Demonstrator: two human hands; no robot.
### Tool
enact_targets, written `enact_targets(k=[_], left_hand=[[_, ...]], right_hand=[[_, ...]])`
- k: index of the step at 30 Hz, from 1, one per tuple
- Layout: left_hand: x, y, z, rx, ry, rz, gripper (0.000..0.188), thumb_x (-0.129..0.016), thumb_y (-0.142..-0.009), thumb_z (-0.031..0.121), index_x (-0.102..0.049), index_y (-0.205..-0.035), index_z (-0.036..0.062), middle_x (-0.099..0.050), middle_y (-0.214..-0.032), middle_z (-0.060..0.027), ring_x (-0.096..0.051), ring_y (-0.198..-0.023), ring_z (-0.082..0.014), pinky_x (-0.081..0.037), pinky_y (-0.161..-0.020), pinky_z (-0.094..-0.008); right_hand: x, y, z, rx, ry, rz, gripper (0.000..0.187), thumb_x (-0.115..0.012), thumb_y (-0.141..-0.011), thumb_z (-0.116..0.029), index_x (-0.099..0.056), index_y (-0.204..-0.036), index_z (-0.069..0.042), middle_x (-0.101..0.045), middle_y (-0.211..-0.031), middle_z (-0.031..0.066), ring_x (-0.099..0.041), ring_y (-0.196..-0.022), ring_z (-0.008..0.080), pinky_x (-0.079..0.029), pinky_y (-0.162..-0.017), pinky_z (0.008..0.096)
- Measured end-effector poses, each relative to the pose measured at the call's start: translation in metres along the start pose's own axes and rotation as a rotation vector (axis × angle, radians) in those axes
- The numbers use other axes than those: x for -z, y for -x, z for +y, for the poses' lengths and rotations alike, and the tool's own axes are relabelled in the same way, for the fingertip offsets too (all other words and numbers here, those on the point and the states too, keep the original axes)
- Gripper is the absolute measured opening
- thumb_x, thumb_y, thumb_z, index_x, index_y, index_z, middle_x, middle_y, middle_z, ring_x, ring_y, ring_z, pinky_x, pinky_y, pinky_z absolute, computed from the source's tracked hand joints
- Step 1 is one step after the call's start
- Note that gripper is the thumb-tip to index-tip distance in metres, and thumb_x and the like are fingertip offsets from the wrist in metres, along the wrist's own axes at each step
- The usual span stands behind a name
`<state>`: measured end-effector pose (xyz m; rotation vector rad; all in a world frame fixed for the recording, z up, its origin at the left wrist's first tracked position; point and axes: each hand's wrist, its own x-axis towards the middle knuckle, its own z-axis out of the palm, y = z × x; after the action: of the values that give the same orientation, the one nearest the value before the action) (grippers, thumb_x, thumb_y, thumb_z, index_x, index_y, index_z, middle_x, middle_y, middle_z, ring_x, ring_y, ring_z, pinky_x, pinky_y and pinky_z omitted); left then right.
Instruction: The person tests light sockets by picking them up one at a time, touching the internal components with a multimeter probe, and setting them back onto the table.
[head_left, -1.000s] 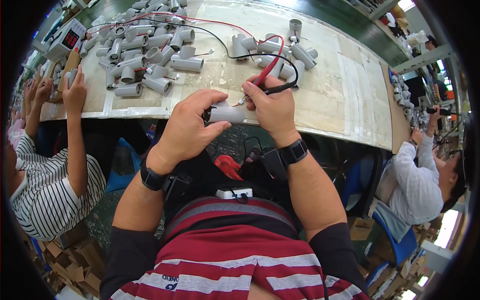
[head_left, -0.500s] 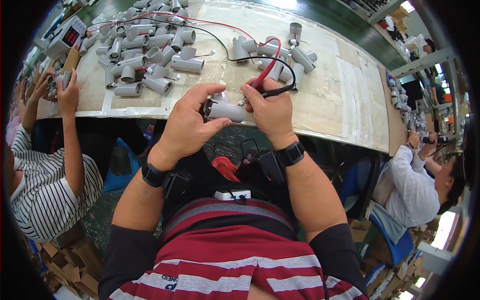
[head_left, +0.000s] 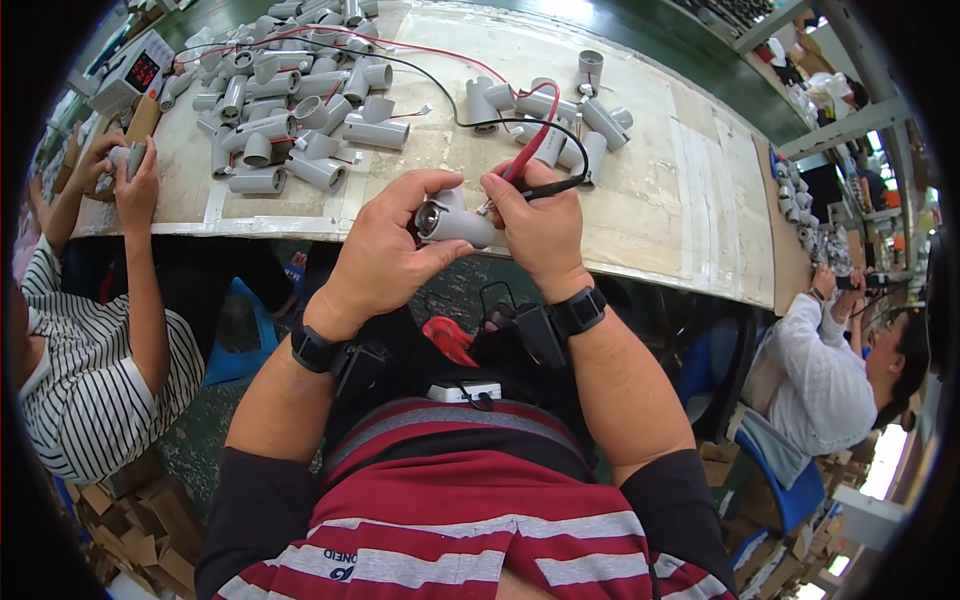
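A pale table (head_left: pixel 690 190) sweeps from about 10 o'clock through 12 to nearly 3, its top worn, stained and patched with tape. Beyond it, at 1, lies glossy green floor (head_left: pixel 650 50), with white glare between 12 and 1. More floor shows at 8, darker and flecked, beside heaped cardboard (head_left: pixel 140 535). A grey metal beam (head_left: pixel 850 130) crosses at 2. A brown board (head_left: pixel 790 255) meets the table's end between 2 and 3. At 4 stands a blue chair (head_left: pixel 795 490); past it, bright light (head_left: pixel 886 465) glows, window or lamp unclear.
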<state>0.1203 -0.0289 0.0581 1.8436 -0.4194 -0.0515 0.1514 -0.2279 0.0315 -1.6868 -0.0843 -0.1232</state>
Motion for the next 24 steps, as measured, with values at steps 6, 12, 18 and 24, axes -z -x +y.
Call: enact_targets(k=[6, 12, 18, 24], left_hand=[[0.007, -0.003, 0.0, -0.14, -0.132, 0.024, 0.063, -0.086, -0.076, 0.009, -0.06, -0.133, 0.0035, -0.066, -0.121, -0.0156, -0.066, -0.106, -0.0313, -0.054, -0.094, -0.0371], [0.019, 0.0, -0.008, -0.119, -0.337, -0.015, 0.068, -0.085, -0.073, 0.004, -0.06, -0.137, 0.0063, -0.064, -0.131, -0.015, -0.062, -0.12, -0.0314, -0.049, -0.104, -0.0394], [0.017, -0.004, -0.011, -0.316, -0.515, -0.06, 0.062, -0.083, -0.071, 0.004, -0.064, -0.13, 0.0066, -0.063, -0.133, -0.0172, -0.058, -0.122, -0.0391, -0.047, -0.106, -0.0455], [0.032, 0.001, -0.002, -0.4, -0.668, -0.087, 0.054, -0.081, -0.073, 0.003, -0.066, -0.125, 0.0063, -0.062, -0.132, -0.0176, -0.059, -0.12, -0.0399, -0.048, -0.104, -0.0445]], right_hand=[[0.0, 0.0, -0.005, -0.056, -0.006, 0.005, 0.012, -0.073, -0.095, -0.012, -0.072, -0.099, -0.001, -0.066, -0.073, 0.0002, -0.058, -0.06, 0.0067, -0.046, -0.054, 0.0229], [0.001, 0.0, -0.004, -0.076, -0.009, -0.002, 0.01, -0.073, -0.095, -0.012, -0.071, -0.098, -0.003, -0.066, -0.074, 0.0, -0.059, -0.06, 0.0067, -0.047, -0.053, 0.0222], [0.0, 0.0, -0.005, -0.101, -0.056, 0.001, 0.008, -0.072, -0.096, -0.011, -0.069, -0.097, -0.004, -0.067, -0.077, 0.0012, -0.06, -0.059, 0.0079, -0.048, -0.053, 0.0225], [0.018, -0.003, 0.004, -0.139, -0.338, -0.013, 0.012, -0.069, -0.098, -0.012, -0.066, -0.105, -0.002, -0.069, -0.083, 0.0075, -0.064, -0.064, 0.0138, -0.052, -0.056, 0.0259]])
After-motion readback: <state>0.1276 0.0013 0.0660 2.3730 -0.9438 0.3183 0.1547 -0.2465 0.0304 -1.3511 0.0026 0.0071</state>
